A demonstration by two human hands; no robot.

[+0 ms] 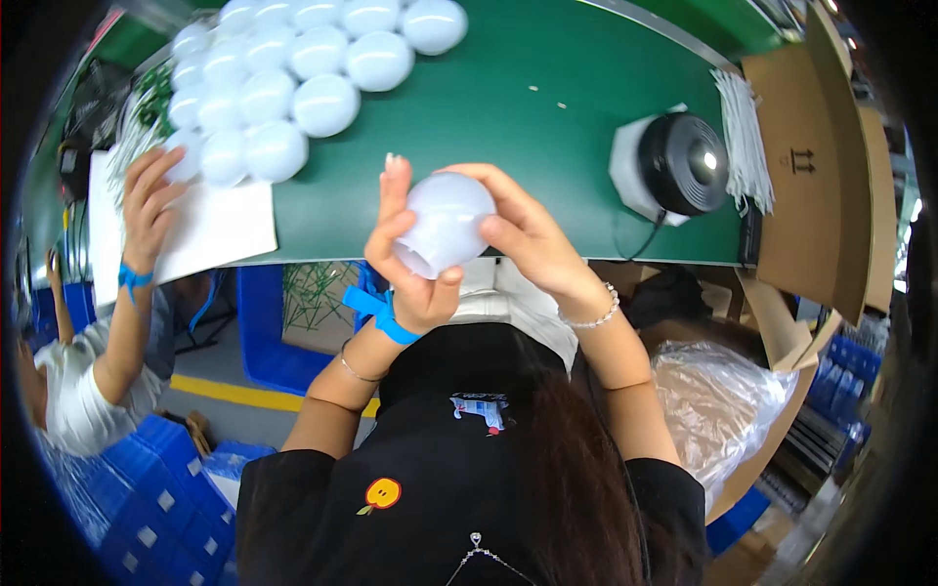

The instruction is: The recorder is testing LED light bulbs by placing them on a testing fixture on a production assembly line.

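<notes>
A frosted white bulb cover (449, 217), round with an open neck at its lower left, is held in front of my body near the table's front edge. My left hand (415, 283) cups it from the left and below, its fingers curled around the neck side. From the right, my right hand (535, 234) grips the cover, with the thumb on its near side and the fingers over the top. A blue band is tied around my left wrist. At the far left of the green table (498, 112), several similar white covers (325, 104) stand in close rows.
A co-worker's hand (147, 210) touches the nearest covers at left, over a white board (230, 220). To the right stands a black round device (684, 163) with a cable, beside white wires (745, 142) and a cardboard box (806, 195). Clear plastic (718, 400) lies below.
</notes>
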